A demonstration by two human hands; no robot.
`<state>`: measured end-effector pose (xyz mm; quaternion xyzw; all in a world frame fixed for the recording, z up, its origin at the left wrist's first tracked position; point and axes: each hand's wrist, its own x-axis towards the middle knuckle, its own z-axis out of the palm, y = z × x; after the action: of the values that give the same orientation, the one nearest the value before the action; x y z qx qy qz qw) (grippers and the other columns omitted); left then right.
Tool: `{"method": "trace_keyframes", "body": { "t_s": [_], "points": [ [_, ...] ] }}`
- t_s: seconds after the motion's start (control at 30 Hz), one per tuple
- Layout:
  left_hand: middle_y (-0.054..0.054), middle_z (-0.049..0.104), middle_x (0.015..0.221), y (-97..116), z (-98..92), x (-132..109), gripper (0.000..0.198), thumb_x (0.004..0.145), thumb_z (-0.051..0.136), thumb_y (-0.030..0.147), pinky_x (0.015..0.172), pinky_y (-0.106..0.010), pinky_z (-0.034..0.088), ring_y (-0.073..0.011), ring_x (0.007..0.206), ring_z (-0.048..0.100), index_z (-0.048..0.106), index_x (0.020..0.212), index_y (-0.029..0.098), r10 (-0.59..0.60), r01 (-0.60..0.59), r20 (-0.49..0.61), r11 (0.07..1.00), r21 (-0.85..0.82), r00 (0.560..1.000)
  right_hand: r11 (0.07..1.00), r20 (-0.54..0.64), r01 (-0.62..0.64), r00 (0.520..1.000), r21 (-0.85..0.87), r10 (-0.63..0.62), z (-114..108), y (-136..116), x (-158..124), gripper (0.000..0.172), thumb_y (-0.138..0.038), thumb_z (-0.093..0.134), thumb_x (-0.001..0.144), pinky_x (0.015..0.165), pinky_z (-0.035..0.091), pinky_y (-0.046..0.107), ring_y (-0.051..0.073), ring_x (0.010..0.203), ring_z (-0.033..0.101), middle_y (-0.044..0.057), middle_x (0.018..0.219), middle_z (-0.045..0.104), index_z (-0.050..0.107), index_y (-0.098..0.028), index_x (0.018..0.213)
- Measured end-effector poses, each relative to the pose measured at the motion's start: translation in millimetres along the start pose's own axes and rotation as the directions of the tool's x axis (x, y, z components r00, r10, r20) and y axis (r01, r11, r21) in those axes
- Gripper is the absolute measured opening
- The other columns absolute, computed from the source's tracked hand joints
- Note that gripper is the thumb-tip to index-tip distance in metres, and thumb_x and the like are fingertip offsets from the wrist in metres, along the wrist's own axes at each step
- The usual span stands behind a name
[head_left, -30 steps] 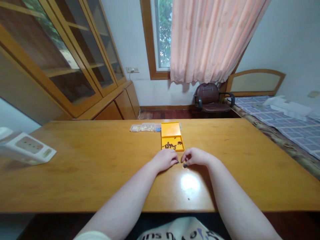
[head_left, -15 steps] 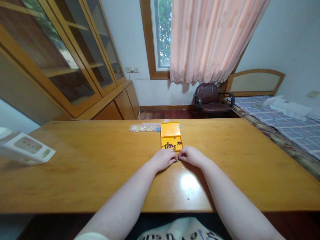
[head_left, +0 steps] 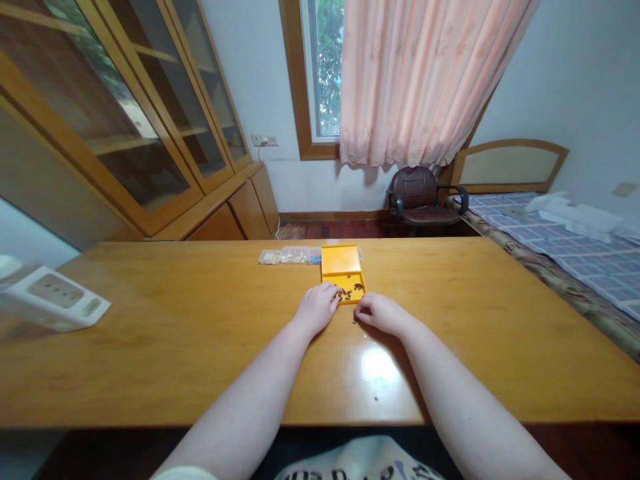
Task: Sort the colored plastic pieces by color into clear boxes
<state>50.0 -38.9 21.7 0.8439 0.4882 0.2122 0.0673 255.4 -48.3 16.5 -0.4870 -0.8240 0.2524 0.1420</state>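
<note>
An open yellow plastic box (head_left: 341,260) lies on the table, its lid folded back away from me. Small dark brown pieces (head_left: 358,287) are scattered in its near half. My left hand (head_left: 316,308) reaches over the box's near left corner, fingertips bent together among the pieces; what they pinch, if anything, is too small to make out. Just in front of the near right corner, my right hand (head_left: 381,312) rests on the table, thumb and finger closed on a small dark piece (head_left: 355,318).
Clear plastic cases (head_left: 294,255) with small white and blue parts stand behind the box. One tiny dark piece (head_left: 377,399) lies near the table's front edge. A white container (head_left: 55,297) is at the far left. Beyond the table stand a chair (head_left: 417,197) and a bed.
My left hand has moved away from the right hand, up and left to the pieces in the box. The right hand has stayed nearly in place with its small dark piece.
</note>
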Motion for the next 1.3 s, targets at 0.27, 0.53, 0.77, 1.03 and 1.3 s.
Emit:
{"method": "trace_keyframes", "body": {
  "t_s": [0.27, 0.53, 0.77, 1.03, 1.3],
  "points": [
    [-0.003, 0.066, 0.096, 5, 0.3, -1, 0.017, 0.088, 0.050, 0.023, 0.081, -0.030, 0.048, -0.0177, 0.087, 0.061, 0.066, 0.093, 0.022, 0.071, -0.074, 0.067, 0.996, 0.044, 0.995, 1.000, -0.033, 0.020, 0.999, -0.007, -0.020, 2, 1, 0, 0.010, -0.019, 0.057, 0.078, 0.064, 0.038, 0.023, 0.014, 0.068, 0.055, 0.004, 0.076, 0.065, 0.066, -0.018, 0.074],
    [-0.005, 0.068, 0.095, -13, 12.7, 7, 0.020, 0.089, 0.050, 0.023, 0.082, -0.031, 0.048, -0.0184, 0.088, 0.062, 0.069, 0.097, 0.022, -0.067, 0.065, 0.028, 0.996, 0.055, 0.997, 0.995, -0.367, 0.095, 0.927, 0.023, -0.080, 0, -1, 6, 0.010, -0.021, 0.054, 0.085, 0.065, 0.039, 0.024, 0.014, 0.069, 0.051, 0.003, 0.077, 0.058, 0.062, -0.018, 0.079],
    [-0.003, 0.066, 0.100, 1, 6.2, 2, 0.018, 0.088, 0.053, 0.027, 0.084, -0.029, 0.047, -0.0171, 0.091, 0.061, 0.067, 0.100, 0.023, 0.149, -0.147, 0.104, 0.989, -0.026, 0.983, 0.996, -0.543, 0.078, 0.839, 0.050, -0.038, 4, 5, 11, 0.013, -0.025, 0.053, 0.086, 0.065, 0.041, 0.027, 0.015, 0.068, 0.051, 0.003, 0.076, 0.058, 0.060, -0.018, 0.079],
    [-0.002, 0.067, 0.090, 14, 10.9, 0, 0.011, 0.086, 0.057, 0.027, 0.081, -0.028, 0.047, -0.0167, 0.086, 0.061, 0.067, 0.087, 0.022, 0.301, -0.295, 0.292, 0.953, -0.066, 0.908, 0.995, -0.555, -0.050, 0.827, 0.088, 0.091, 4, 13, 16, 0.014, -0.025, 0.053, 0.085, 0.068, 0.042, 0.028, 0.016, 0.071, 0.052, 0.003, 0.076, 0.059, 0.060, -0.018, 0.074],
    [-0.003, 0.067, 0.090, 14, 9.3, 0, 0.012, 0.087, 0.055, 0.026, 0.081, -0.029, 0.047, -0.0173, 0.086, 0.061, 0.066, 0.088, 0.022, 0.273, -0.275, 0.321, 0.961, -0.041, 0.907, 0.986, -0.518, -0.089, 0.843, 0.139, 0.149, 4, 15, 17, 0.017, -0.025, 0.050, 0.086, 0.075, 0.044, 0.030, 0.018, 0.079, 0.057, 0.006, 0.084, 0.064, 0.065, -0.017, 0.083]
  ]
}}
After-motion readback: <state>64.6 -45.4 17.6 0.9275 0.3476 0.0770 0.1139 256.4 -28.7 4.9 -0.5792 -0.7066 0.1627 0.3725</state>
